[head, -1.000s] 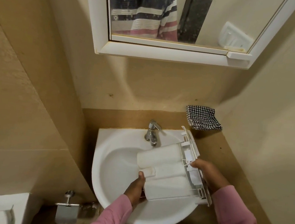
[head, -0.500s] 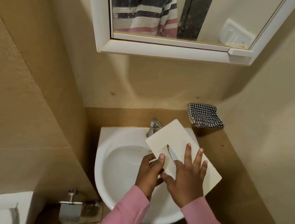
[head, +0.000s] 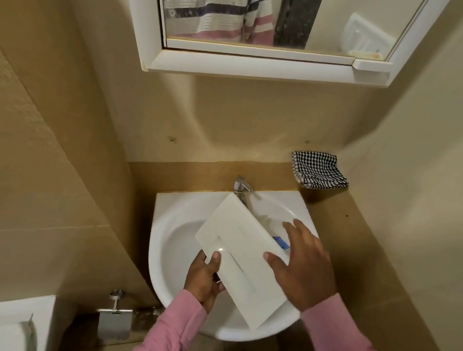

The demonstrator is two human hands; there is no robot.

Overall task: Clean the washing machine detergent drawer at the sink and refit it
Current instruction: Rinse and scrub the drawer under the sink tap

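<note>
The white plastic detergent drawer (head: 242,249) was held tilted above the round white ceramic basin (head: 176,212), its flat front panel facing up and its far corner just beside the chrome tap (head: 241,186). The left hand (head: 206,278) gripped the drawer's lower left edge, thumb on the panel and fingers curled beneath. The right hand (head: 303,265) lay over the drawer's right edge with fingers straight and spread apart, its thumb touching the panel. A folded black-and-white checked cloth (head: 319,170) sat on the beige counter (head: 359,242) behind the basin.
</note>
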